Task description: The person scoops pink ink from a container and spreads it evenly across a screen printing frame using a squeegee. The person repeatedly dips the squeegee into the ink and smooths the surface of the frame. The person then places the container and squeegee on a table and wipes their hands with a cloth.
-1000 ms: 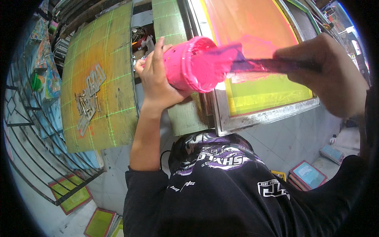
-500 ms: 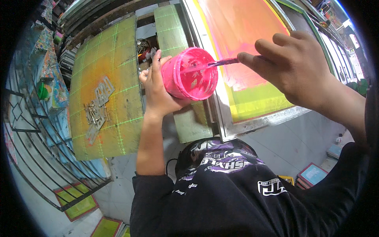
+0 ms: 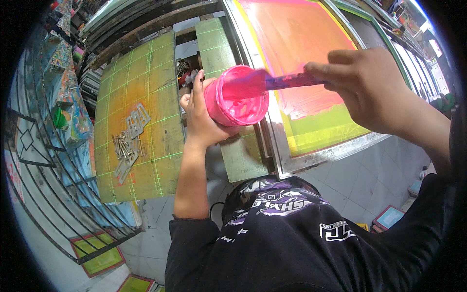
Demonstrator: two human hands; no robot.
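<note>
My left hand is wrapped round a pink plastic tub, holding it tilted with its mouth turned to the right. Wet pink ink coats the inside of the tub. In my right hand is the handle of an ink-smeared spatula, whose blade reaches into the tub's mouth and is blurred by motion. Behind the tub and under my right hand lies a metal-framed printing screen, its mesh spread with pink-orange ink over most of its length and yellow-green at the near end.
A yellow-green board with bright grid lines lies to the left, with metal hinge plates and several screws on it. A narrower green board sits beside the screen. Black metal railing curves along the far left. Framed screens rest low at left.
The spatula has turned to show its broad side, and its blade sweeps inside the tub. My right hand has shifted slightly down. The whole view has shifted a little.
</note>
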